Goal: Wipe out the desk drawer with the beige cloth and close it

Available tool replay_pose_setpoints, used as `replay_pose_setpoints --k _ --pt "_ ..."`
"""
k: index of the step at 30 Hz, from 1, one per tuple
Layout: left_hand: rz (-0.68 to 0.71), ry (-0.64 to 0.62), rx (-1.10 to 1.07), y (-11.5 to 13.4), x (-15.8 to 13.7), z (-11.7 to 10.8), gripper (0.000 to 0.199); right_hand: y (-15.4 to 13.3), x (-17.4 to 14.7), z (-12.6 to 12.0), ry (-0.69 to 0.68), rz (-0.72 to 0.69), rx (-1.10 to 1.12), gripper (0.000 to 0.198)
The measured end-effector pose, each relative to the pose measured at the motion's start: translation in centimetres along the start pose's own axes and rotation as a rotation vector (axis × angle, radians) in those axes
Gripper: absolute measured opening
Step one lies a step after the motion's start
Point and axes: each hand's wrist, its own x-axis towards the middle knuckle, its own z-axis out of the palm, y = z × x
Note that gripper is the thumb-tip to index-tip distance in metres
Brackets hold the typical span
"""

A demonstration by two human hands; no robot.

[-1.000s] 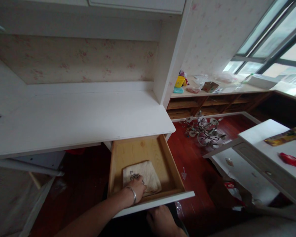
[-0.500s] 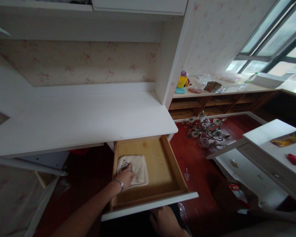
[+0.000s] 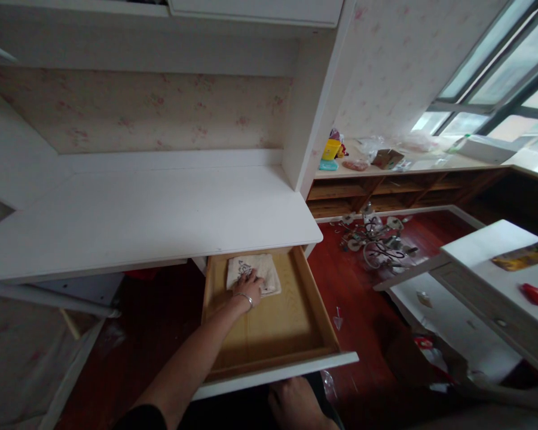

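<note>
My left hand (image 3: 251, 286), with a silver bracelet at the wrist, lies on a folded cream cloth (image 3: 270, 278) with dark markings. Its fingers are stretched out and slightly spread over the cloth, which rests on the bottom of a pulled-out wooden drawer (image 3: 287, 322), toward the back. Just below the white drawer front (image 3: 305, 366) is my right hand (image 3: 296, 401), its fingers curled. Whether it grips the front's lower edge or anything else is hidden.
The drawer sits under a white desk top (image 3: 174, 209) with shelving above. On the red floor to the right lies a metal chandelier (image 3: 381, 239). A white drawer cabinet (image 3: 479, 242) stands at the right. Beyond, a low shelf unit (image 3: 407, 175) carries a yellow container (image 3: 330, 149).
My left hand and the cloth have slid away from me, toward the back of the drawer and slightly right. My right hand stays at the drawer front.
</note>
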Motion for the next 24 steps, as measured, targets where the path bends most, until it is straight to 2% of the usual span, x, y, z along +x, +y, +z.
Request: replay_pose_setpoints --k 5,9,13,18,21,24 --pt "0.096 -0.003 -0.025 6.1 1.6 0.4 0.044 -0.1 0.0 -0.5 -0.026 -0.014 0.018 0.032" --pt "0.199 -0.040 -0.002 8.8 1.0 0.3 0.044 0.1 -0.1 -0.2 0.017 -0.018 0.054 0.033" --pt "0.273 -0.072 0.020 9.2 -2.1 1.1 0.040 0.5 0.0 0.4 0.016 -0.014 0.058 0.033" --pt "0.529 -0.234 0.133 9.3 -6.7 3.1 0.033 0.7 0.3 0.9 0.020 -0.028 0.065 0.034" --pt "0.502 -0.264 0.187 9.2 -8.0 3.3 0.033 0.7 0.3 0.9 0.023 -0.030 0.059 0.034" --pt "0.460 -0.267 0.176 7.9 -8.6 2.7 0.033 0.5 0.2 0.6 0.030 -0.029 0.064 0.035"
